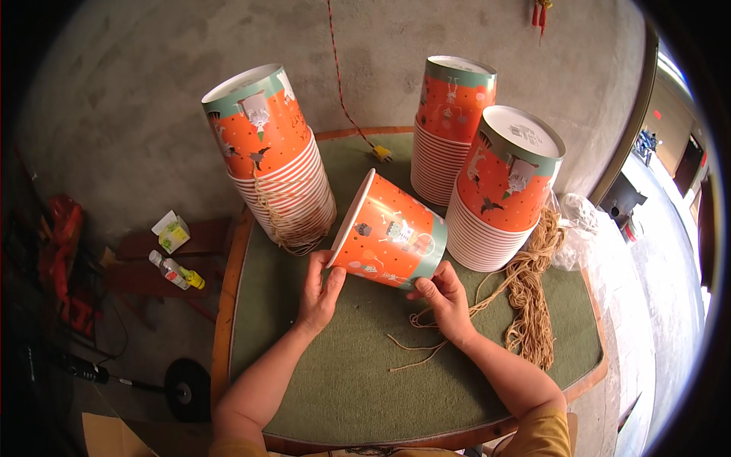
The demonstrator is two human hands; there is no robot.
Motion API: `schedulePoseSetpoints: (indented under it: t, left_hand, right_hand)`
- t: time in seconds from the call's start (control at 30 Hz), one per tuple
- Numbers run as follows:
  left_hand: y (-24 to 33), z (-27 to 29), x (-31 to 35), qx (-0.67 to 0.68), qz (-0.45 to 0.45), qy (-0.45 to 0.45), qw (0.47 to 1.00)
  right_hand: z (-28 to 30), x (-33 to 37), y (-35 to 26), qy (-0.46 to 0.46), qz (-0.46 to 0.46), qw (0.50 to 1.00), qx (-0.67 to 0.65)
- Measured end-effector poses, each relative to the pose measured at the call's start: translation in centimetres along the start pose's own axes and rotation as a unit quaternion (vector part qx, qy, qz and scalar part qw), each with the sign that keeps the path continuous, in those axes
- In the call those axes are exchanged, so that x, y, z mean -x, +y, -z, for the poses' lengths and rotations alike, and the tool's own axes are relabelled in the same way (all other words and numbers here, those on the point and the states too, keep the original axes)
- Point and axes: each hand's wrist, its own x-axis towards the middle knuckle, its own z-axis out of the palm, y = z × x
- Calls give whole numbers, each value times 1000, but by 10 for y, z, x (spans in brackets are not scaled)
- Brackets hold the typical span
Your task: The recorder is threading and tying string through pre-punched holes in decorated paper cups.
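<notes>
I hold one large orange paper bucket (392, 232) with a teal band and cartoon figures, tilted on its side above the table. My left hand (320, 293) grips its white rim at the left. My right hand (444, 298) pinches the base edge at the right. Behind it stand three stacks of the same buckets, all upside down: a left stack (263, 145) with twine strands hanging over its side, a back stack (453, 122), and a right stack (506, 190). A bundle of tan twine (533, 305) lies by my right forearm, its loose ends reaching below the bucket.
The table (335, 381) has a green cloth top and a wooden edge. A red cord with a yellow plug (382, 154) hangs at the back. Clear plastic bags (576, 228) lie at the right edge. A low bench at left holds bottles (169, 268) and a tissue pack (171, 232).
</notes>
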Motion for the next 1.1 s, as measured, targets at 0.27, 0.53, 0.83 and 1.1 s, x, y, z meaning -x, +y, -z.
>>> schedulePoseSetpoints:
  t: [0.27, 0.53, 0.83, 1.1]
  left_hand:
    - [7, -2, 0, -39, 0, -11, 999]
    - [8, 0, 1, -18, 34, -11, 999]
    - [6, -1, 0, 4, 20, 2, 1000]
    - [6, -1, -1, -9, 7, 3, 1000]
  right_hand:
    - [3, 0, 1, 7, -37, 998, 48]
    - [0, -1, 0, -21, 33, 967, 251]
    - [2, 1, -1, -16, -14, 999, 43]
    - [2, 1, -2, -20, -33, 998, 48]
